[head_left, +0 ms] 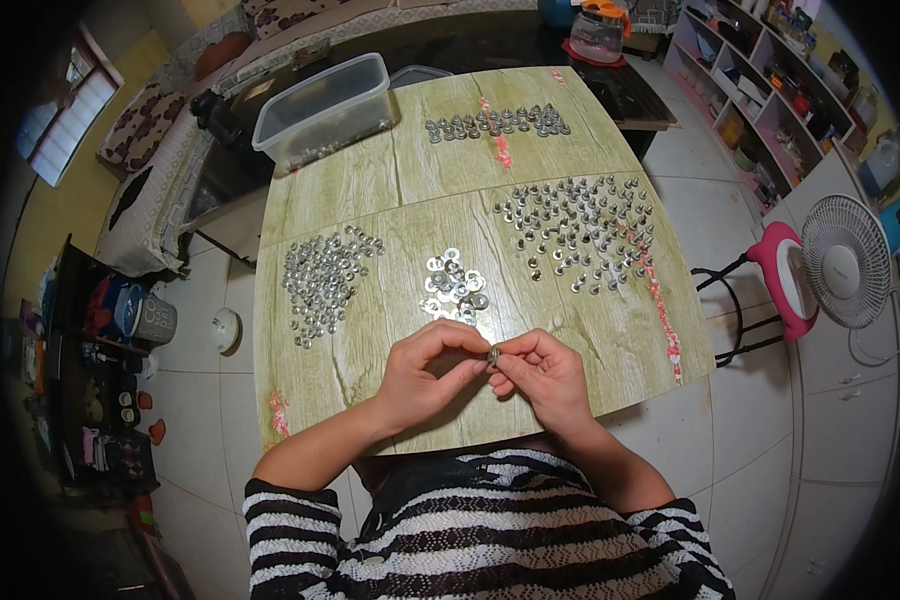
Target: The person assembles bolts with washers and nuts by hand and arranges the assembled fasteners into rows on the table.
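Near the table's front edge, my left hand (420, 372) and my right hand (542, 378) meet fingertip to fingertip. Between them they pinch a small metal bolt (493, 355), partly hidden by the fingers; a round, washer-like disc seems to sit on it. Just beyond my fingers lies a loose heap of flat metal washers (454, 284). Many small shiny nuts (328, 280) are spread to the left. To the right, many bolts (580, 235) stand scattered on the table. At the far side, more bolts (500, 122) stand grouped in rows.
A clear plastic tub (328, 112) with small metal pieces in it stands at the far left of the wood-patterned table (400, 215). A pink-framed chair (782, 280) and a white fan (843, 262) are to the right. A clear jug (598, 35) stands beyond the table.
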Available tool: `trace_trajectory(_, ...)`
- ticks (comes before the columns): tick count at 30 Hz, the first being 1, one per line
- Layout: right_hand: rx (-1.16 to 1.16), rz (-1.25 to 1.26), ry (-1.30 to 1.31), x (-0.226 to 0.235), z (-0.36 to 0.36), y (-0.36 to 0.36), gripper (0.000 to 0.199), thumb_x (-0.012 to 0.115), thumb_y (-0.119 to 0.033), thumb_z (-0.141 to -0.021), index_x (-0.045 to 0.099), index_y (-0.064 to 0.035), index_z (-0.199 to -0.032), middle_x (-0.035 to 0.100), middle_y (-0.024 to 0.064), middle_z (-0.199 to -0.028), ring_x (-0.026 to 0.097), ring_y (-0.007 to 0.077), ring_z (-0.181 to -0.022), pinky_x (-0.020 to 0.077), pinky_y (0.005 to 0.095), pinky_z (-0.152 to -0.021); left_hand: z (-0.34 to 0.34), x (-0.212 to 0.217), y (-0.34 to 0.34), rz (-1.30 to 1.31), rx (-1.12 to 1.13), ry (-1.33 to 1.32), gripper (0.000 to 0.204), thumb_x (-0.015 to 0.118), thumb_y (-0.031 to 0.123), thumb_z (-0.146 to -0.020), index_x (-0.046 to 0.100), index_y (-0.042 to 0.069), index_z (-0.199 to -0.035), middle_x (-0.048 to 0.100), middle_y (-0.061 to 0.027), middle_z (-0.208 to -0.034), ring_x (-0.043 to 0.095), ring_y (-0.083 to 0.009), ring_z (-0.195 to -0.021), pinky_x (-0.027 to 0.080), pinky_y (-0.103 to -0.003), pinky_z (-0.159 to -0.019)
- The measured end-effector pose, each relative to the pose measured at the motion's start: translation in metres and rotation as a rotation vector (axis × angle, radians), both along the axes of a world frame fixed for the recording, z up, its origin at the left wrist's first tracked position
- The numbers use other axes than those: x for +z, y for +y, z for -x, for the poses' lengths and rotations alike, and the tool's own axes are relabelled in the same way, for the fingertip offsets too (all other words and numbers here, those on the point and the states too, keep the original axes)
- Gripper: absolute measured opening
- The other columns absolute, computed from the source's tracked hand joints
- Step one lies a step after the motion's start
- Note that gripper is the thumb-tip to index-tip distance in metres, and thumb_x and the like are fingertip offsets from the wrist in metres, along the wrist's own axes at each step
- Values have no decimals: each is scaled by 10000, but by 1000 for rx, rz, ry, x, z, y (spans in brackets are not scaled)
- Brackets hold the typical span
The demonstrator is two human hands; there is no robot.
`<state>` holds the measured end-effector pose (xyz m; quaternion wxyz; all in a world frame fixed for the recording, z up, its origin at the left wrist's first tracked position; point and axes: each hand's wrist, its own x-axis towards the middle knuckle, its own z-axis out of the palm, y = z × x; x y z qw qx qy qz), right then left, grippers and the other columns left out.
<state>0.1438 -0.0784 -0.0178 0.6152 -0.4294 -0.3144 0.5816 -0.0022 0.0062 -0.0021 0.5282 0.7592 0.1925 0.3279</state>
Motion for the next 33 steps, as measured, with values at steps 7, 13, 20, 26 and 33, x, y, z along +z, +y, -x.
trace_trajectory(7, -3, -4, -8, -1, 0, -1, 132, 521, -67, -816, 492, 29, -901, 569, 82, -766, 557, 99, -645, 466, 190, -565, -1, -3, -4, 172, 1, -37, 185, 570, -82, -719, 512, -22, -884, 515, -91, -881, 535, -145, -809, 453, -240, -721)
trace_trajectory(13, -4, -7, -9, -1, 1, -1, 129, 520, -79, -819, 495, 27, -888, 568, 78, -746, 554, 96, -635, 460, 186, -554, -1, -2, -2, -43, 6, -4, 165, 567, -84, -720, 511, -25, -863, 518, -98, -873, 537, -146, -809, 459, -249, -715)
trace_trajectory(20, 33, 5, -72, -2, 0, 0, 92, 489, -51, -829, 478, 20, -887, 552, 73, -715, 554, 102, -639, 476, 199, -578, -1, -2, -4, 310, -15, -80, 194, 565, -61, -739, 491, -19, -914, 527, -80, -887, 538, -129, -824, 457, -238, -717)
trace_trajectory(26, -17, -38, -90, -2, 1, 1, 104, 469, -71, -843, 460, 18, -896, 540, 67, -773, 542, 97, -654, 464, 199, -578, -1, 0, -3, 324, -6, -60, 214, 572, -45, -743, 484, -10, -936, 530, -67, -887, 538, -112, -821, 450, -225, -722)
trace_trajectory(33, -10, -18, -132, 1, 4, 0, 104, 465, -86, -847, 448, 5, -894, 525, 47, -745, 529, 75, -640, 449, 178, -564, 0, -1, -3, 325, -17, -57, 211, 576, -32, -746, 488, -11, -937, 531, -63, -888, 536, -103, -815, 449, -219, -713)
